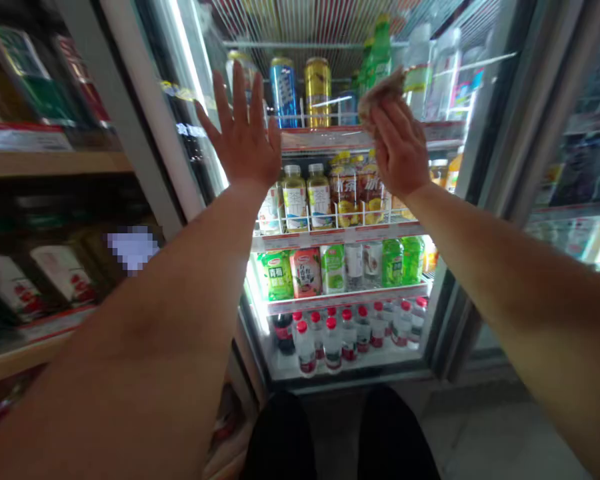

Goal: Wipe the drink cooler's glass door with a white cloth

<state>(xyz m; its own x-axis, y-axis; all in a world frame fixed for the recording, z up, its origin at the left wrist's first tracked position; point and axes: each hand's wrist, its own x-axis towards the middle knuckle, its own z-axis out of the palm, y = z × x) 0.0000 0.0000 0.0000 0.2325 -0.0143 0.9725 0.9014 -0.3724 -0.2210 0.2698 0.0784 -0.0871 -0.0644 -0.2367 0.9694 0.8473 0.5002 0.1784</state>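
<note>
stood facing a lit drinks fridge [450, 320], both arms stretched forward and up. left hand [245, 137] raised flat, fingers spread wide, palm toward the glass door [190, 133]; gripped nothing, and could not tell whether palm actually touched the pane. right hand [399, 150] lifted to about the same height, fingers bent over a crumpled brownish cloth [380, 93], bunched at the fingertips and pressed up in front of the top shelf. behind the cloth, green bottles [377, 57]; to their left, a gold can [318, 90] and a blue can [283, 90] side by side. below the hands, a row of yellow-capped bottles [307, 197]; lower still, green and orange cartons [293, 273]; at the bottom, red-capped water bottles [350, 333]. off to the left, wooden shelves [55, 163] with dim packaged goods. own dark trouser legs [340, 433] seen at the bottom edge.
</note>
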